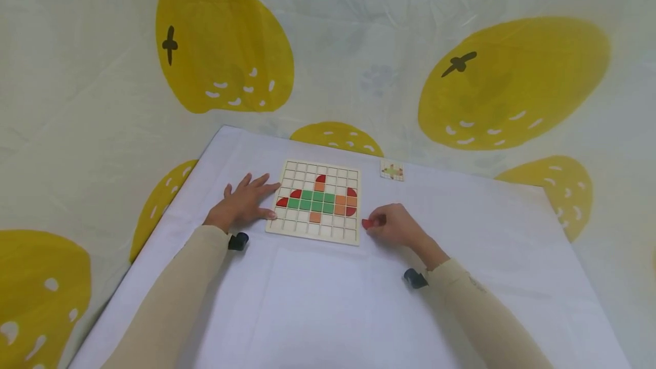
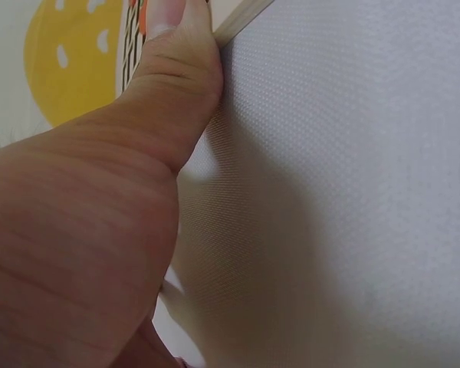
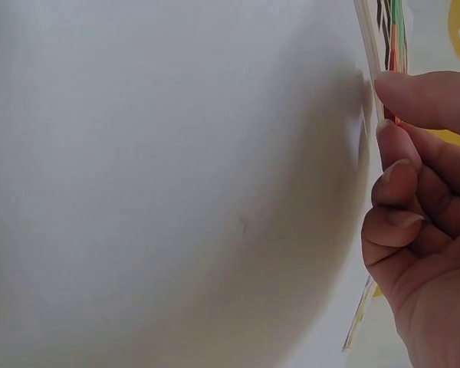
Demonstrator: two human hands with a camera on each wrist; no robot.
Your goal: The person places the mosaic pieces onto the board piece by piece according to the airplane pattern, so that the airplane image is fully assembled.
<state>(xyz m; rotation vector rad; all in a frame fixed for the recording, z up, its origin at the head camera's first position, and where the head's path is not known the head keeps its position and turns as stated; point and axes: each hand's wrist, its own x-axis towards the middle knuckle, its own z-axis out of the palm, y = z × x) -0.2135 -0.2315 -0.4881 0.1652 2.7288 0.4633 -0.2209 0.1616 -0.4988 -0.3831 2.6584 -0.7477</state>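
Observation:
A square wooden grid board (image 1: 294,226) lies on the table, with green, orange and red pieces set in its cells. My left hand (image 1: 243,203) is spread at the board's left side, its thumb and a fingertip touching that edge; in the left wrist view the thumb (image 2: 176,84) rests at the board's rim. Just off the board's right edge, my right hand (image 1: 393,224) pinches a red rounded piece (image 1: 367,224) between thumb and finger. The right wrist view shows that hand (image 3: 429,192) with its other fingers curled in, the piece mostly hidden.
A small pattern card (image 1: 392,170) with a green, red and orange figure lies near the table's back edge, right of the board. White cloth covers the table (image 1: 318,300). Behind it hangs a pale curtain (image 1: 353,33) with large yellow fruit prints.

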